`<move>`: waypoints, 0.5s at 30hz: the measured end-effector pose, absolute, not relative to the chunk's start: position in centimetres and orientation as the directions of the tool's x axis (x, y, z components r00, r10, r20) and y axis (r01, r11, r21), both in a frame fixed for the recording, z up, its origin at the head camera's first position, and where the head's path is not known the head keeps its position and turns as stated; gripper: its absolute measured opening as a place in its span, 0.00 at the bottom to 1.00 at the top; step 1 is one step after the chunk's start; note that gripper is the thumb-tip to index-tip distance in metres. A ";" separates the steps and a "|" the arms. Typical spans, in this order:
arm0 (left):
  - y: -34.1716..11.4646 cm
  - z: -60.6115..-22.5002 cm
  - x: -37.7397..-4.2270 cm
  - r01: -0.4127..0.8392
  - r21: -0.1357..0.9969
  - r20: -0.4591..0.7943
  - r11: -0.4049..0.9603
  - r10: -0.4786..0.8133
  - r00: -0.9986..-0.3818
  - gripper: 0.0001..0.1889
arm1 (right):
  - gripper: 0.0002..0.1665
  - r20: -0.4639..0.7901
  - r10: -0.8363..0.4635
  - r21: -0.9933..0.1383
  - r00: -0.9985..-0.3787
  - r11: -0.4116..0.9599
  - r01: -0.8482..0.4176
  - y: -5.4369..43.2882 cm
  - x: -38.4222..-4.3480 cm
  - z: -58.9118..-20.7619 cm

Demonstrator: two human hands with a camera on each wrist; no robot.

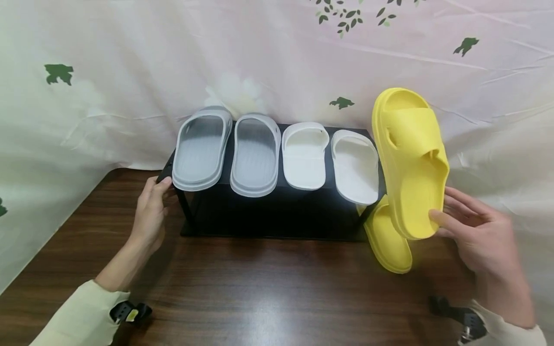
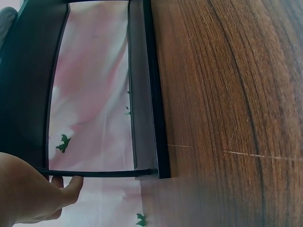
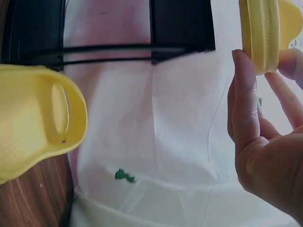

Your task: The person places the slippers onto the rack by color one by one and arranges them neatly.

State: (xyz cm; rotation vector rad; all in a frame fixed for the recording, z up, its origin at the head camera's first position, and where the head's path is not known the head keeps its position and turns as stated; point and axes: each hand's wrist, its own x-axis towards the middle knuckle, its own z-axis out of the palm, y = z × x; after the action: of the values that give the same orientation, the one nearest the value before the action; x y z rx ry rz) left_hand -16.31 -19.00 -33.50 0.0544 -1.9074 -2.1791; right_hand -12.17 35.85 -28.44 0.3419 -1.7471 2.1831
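Observation:
A black two-tier shoe rack (image 1: 277,211) stands on the wooden table. My left hand (image 1: 151,206) grips its upper left corner; in the left wrist view, the fingers (image 2: 72,190) bend at the thin side bar. My right hand (image 1: 480,230) holds a yellow slipper (image 1: 411,168) by its heel, raised at the rack's right end with the toe pointing to the wall. The thumb lies over the heel's edge and the fingers go underneath. Lower down, the second yellow slipper (image 1: 391,245) lies beside the rack's right legs, partly hidden by the raised one.
A pair of grey clogs, the left one (image 1: 201,149) and right one (image 1: 256,156), sits on the upper tier. Two white clogs, one straight (image 1: 304,158) and one slightly turned (image 1: 356,168), fill its right part. A pale patterned cloth (image 1: 277,57) hangs close behind.

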 end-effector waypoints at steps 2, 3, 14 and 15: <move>-19.0 -33.5 -16.3 0.161 0.979 0.133 -0.123 -0.211 -0.968 0.10 | 0.33 0.379 0.112 -0.902 -0.918 -0.178 -0.394 35.2 -12.2 -28.2; -19.1 -33.5 -16.3 0.161 0.979 0.132 -0.127 -0.213 -0.968 0.10 | 0.33 0.377 0.113 -0.903 -0.919 -0.174 -0.392 34.9 -12.2 -28.1; -18.9 -33.4 -16.2 0.158 0.980 0.130 -0.123 -0.209 -0.969 0.10 | 0.32 0.439 0.091 -0.898 -0.894 -0.006 -0.441 32.3 -11.8 -27.1; -18.8 -33.4 -16.2 0.159 0.979 0.130 -0.126 -0.209 -0.969 0.10 | 0.32 0.450 0.094 -0.892 -0.888 0.012 -0.451 32.1 -11.7 -27.0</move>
State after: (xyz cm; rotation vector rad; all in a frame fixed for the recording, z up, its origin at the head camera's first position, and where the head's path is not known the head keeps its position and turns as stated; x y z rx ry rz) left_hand -16.23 -18.83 -33.45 0.0570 -1.8951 -2.1888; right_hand -11.75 32.06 -26.98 0.3662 -1.9135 1.9327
